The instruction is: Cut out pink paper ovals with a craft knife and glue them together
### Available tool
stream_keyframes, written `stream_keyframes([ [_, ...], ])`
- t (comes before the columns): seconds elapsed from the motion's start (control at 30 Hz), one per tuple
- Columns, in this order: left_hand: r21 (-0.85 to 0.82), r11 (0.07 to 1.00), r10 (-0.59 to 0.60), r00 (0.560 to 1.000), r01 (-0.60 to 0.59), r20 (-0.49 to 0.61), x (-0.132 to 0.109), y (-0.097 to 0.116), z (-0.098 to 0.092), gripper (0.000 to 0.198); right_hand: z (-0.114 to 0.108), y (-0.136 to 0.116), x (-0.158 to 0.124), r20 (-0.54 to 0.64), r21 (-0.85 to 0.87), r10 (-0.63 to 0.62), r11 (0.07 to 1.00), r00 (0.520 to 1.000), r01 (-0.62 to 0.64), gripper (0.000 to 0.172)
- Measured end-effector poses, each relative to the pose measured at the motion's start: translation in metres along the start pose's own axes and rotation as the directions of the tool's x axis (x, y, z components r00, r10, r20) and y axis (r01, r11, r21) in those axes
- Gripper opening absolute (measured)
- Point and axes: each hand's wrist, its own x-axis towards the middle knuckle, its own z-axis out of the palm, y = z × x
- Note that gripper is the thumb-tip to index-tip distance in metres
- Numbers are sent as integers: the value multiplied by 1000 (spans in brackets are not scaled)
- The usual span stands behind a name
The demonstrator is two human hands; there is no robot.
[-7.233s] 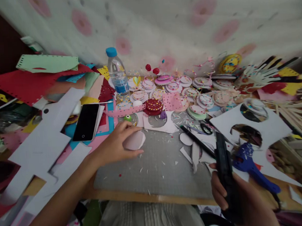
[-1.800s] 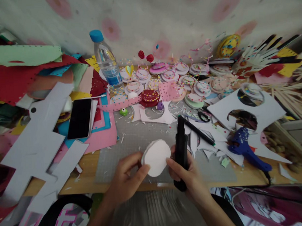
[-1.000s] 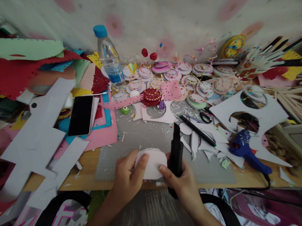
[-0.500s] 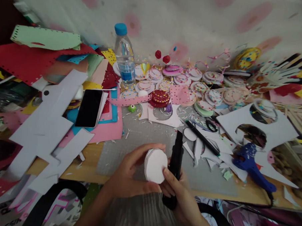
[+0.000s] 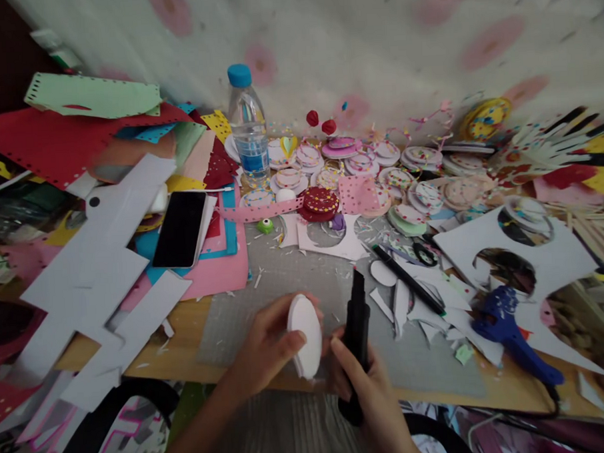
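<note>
My left hand (image 5: 267, 345) grips a thick white foam-board disc (image 5: 307, 336) by its edge, thumb on its face. The disc is turned partly edge-on. In my right hand (image 5: 361, 377) is a black utility knife (image 5: 357, 324), its narrow end pointing up and away from me. The right fingertips are slightly apart from the disc. Both hands are above the front edge of a grey cutting mat (image 5: 284, 274). White offcuts (image 5: 400, 309) and a black marker (image 5: 409, 278) lie to the right of the knife.
Decorated paper discs (image 5: 321, 202) crowd the back, beside a water bottle (image 5: 248, 129). A phone (image 5: 179, 228) rests on coloured sheets at left, near cut white board (image 5: 88, 262). At right are a blue glue gun (image 5: 517, 337) and a board with round holes (image 5: 554, 275).
My right hand has drawn away from the disc, still holding the knife. My left hand has tilted the disc from nearly face-on to partly edge-on. The view has shifted slightly.
</note>
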Motion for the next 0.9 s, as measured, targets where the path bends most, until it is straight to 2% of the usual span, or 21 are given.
stream_keyframes([
  [0.07, 66, 997, -41, 999, 43, -29, 0, 2, -1, 39, -9, -4, 3, -14, -91, -75, 993, 997, 74, 32],
  [0.13, 203, 975, -79, 995, 90, -61, -1, 8, 1, 33, -22, -9, 8, 9, -205, -164, 965, 986, 162, 32],
  [0.2, 356, 925, -109, 991, 132, -83, -2, 15, 3, 34, -37, -17, 12, 89, -369, -287, 880, 954, 299, 33],
  [0.27, 483, 864, -109, 989, 142, -96, -2, 23, 7, 38, -47, -26, 14, 221, -551, -393, 704, 893, 447, 29],
  [0.33, 546, 827, -109, 991, 136, -82, -2, 30, 9, 44, -52, -35, 13, 368, -660, -430, 504, 825, 557, 23],
  [0.47, 539, 835, -114, 993, 113, -31, -2, 39, 12, 60, -49, -47, 8, 595, -681, -415, 194, 688, 706, 19],
  [0.57, 544, 831, -125, 992, 115, -17, -1, 42, 13, 70, -46, -50, 4, 692, -645, -421, 4, 586, 764, 25],
  [0.67, 569, 815, -129, 992, 105, 3, -1, 42, 13, 73, -45, -50, 2, 729, -619, -423, -73, 538, 782, 27],
  [0.9, 596, 803, -49, 997, 7, 54, -1, 37, 12, 56, -46, -49, 4, 738, -601, -447, -98, 504, 793, 29],
])
